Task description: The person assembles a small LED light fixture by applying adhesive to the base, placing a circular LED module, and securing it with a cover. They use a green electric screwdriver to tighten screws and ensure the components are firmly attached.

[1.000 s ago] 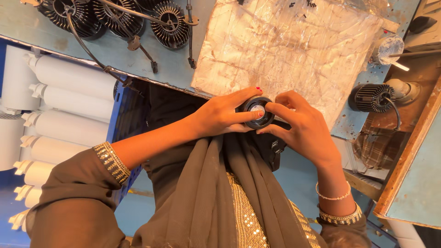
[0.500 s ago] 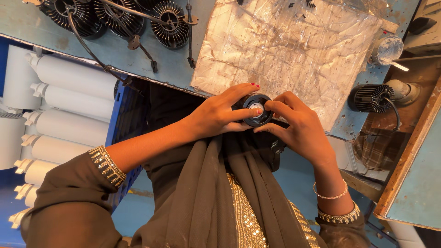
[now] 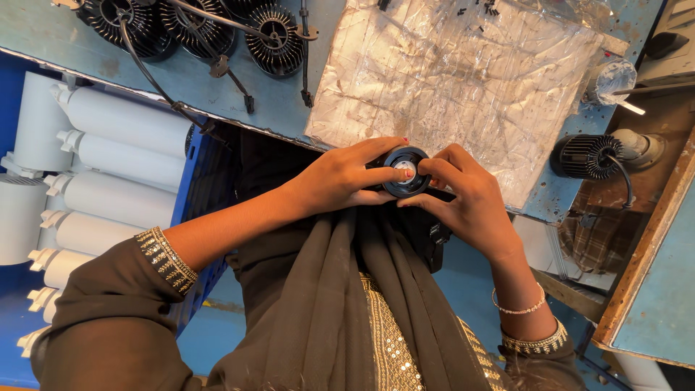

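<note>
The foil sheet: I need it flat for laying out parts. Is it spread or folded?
Spread: the foil sheet lies open, wrinkled, across the bench.

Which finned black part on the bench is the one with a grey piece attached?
Start at the crinkled foil sheet on the blue workbench. Just past its right edge lies a finned black housing, alone. Unlike the three at top left, it lies sideways, joined to a grey cylinder.

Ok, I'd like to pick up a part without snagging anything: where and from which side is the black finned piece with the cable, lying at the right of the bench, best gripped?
Probably around the ribbed barrel of the black finned piece, coming from above. It lies on its side, so the round flanks are open to a pinch. Its cable loops off the right end beside a grey fitting, so stay toward the left end.
</note>
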